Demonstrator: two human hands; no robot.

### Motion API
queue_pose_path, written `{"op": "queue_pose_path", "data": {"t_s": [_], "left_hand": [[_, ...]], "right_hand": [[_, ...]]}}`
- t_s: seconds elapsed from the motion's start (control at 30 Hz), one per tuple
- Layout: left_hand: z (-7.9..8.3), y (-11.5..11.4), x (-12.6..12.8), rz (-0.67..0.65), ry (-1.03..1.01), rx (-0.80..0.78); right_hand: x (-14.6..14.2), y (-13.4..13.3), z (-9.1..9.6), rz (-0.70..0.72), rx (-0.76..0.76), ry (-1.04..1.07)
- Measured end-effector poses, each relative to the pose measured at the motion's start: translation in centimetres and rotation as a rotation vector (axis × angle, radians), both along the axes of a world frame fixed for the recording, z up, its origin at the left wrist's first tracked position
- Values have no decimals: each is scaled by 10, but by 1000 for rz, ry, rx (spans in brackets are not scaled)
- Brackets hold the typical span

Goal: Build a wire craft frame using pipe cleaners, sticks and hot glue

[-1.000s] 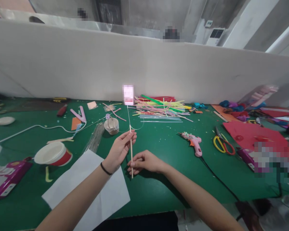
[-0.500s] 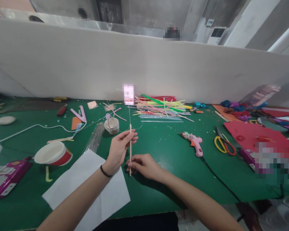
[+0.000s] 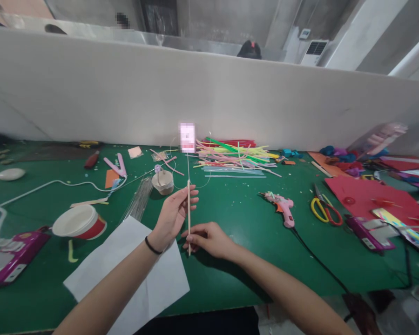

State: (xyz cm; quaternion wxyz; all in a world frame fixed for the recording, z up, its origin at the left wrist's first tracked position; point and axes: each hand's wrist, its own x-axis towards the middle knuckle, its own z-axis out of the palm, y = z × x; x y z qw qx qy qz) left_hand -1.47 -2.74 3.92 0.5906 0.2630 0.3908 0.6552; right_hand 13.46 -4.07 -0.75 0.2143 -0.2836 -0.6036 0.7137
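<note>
Paper [image 3: 157,284] lies under the left forearm [image 3: 115,281], glue gun [image 3: 282,207] off rightward; left hand [image 3: 170,213] and right hand [image 3: 211,239] pinch one thin stick [image 3: 189,209].

No text, brand or number can be read with certainty. Small dark lettering is borne by the pink V-shaped tool [image 3: 121,164] at nine o'clock, but it is too small to be made out. At eleven o'clock, whatever may be shown on the bright panel [image 3: 187,137] is hidden by pixelation. Pale label-like patches are seen on the magenta power strips at eight o'clock [image 3: 27,253] and four o'clock [image 3: 358,231], with no legible wording.
</note>
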Motion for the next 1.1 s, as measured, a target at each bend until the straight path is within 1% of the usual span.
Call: {"op": "queue_pose_path", "data": {"t_s": [0.13,0.3,0.43,0.63,0.77,0.9,1.0,1.1], "left_hand": [[0,1,-1,21,-16,-15],[3,2,-1,25,-85,-73],[2,3,-2,20,-116,-128],[-2,5,-7,27,-4,-97],[0,4,-8,12,85,-72],[2,4,-7,8,166,-46],[2,4,-7,-20,199,-25],[2,3,-7,-39,208,-21]], "right_hand": [[0,-1,3,8,-48,-9],[0,-2,6,2,-40,-15],[0,-1,4,25,-47,1],[-1,-1,-1,55,-88,25],[0,-1,-2,44,-84,58],[1,-1,-3,66,-77,55],[2,-1,-4,75,-83,34],[2,-1,-2,54,-80,18]]}}
